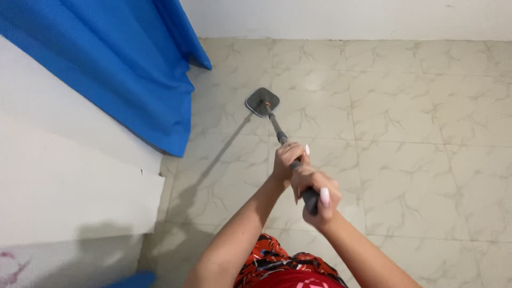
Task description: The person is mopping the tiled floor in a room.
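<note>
A flat mop stands on the tiled floor in front of me. Its grey square head (pixel 262 101) rests on a tile near the blue curtain, and its grey pole (pixel 276 126) slants back towards me. My left hand (pixel 287 161) is wrapped around the pole lower down. My right hand (pixel 316 193) grips the dark top end of the handle, just behind the left hand. Both arms reach out from the bottom of the head view.
A blue curtain (pixel 122 58) hangs at the upper left, ending just left of the mop head. A white wall (pixel 64 186) runs along the left side. Cream marbled floor tiles (pixel 416 160) spread to the right and back to a white wall.
</note>
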